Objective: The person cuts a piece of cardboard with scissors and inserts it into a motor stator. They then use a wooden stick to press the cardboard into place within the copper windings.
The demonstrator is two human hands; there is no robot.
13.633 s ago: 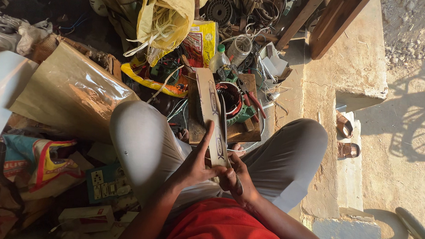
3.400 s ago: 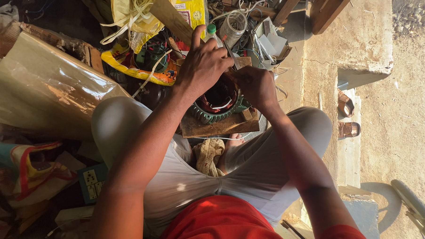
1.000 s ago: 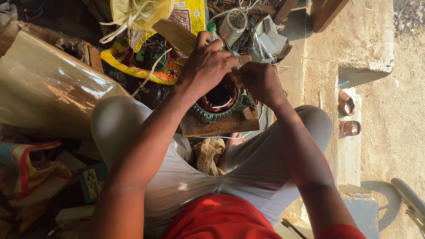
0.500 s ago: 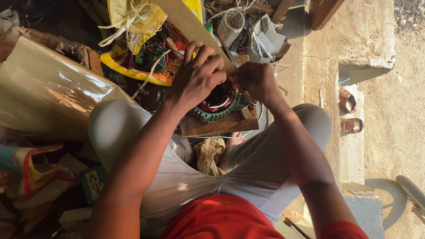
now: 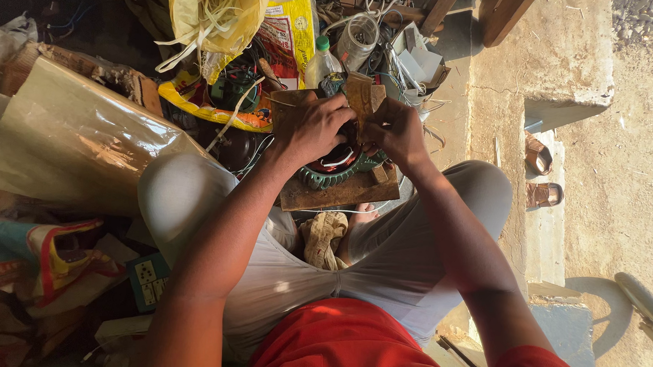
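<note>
Head view: a seated person bends over a round motor winding [image 5: 336,166] at the centre of the frame, both arms reaching up from the lower edge.
Left hand [image 5: 312,129]: curled over the upper left of the winding, fingers closed around a brown card strip [image 5: 360,98]; the grip itself is partly hidden.
Right hand [image 5: 395,129]: clenched on the strip's right side, fingertips pinching it just above the winding.
Winding: at the middle of the frame, between the knees, resting on a wooden board [image 5: 340,193]; green toothed rim at its lower edge, red and copper coils inside.
Strip: its long axis runs up and down the frame, lower end pointing into the winding, upper end toward the clutter at top centre.
Doing it well: judged from the grip, the strip wants to stay in line with the slot and go in straight, both hands close to the entry so that it does not buckle.
Around: a yellow plastic bag [image 5: 215,20] at upper left, a green-capped bottle [image 5: 321,60] behind the hands, sandals [image 5: 539,173] at right.
</note>
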